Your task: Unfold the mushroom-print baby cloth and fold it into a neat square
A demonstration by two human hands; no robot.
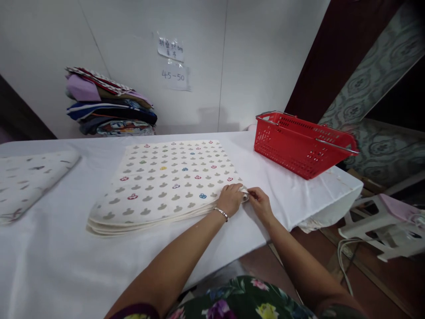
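A folded white cloth [172, 177] printed with grey and coloured mushroom-like shapes lies flat on the table, its layers showing along the near edge. At its near right corner my left hand [229, 198], with a bracelet at the wrist, rests on the fabric, fingers bent around the edge. My right hand [260, 201] is just right of it, thumb and fingers pinching the same corner. The corner is lifted and curled a little between both hands. What the left fingertips hold underneath is partly hidden.
A red plastic basket [295, 146] with metal handles stands at the back right of the white-covered table [76, 261]. Folded fabrics [111, 104] are piled at the back left. Another printed cloth [29, 181] lies at the left. A white and pink stool [385, 217] stands beyond the right edge.
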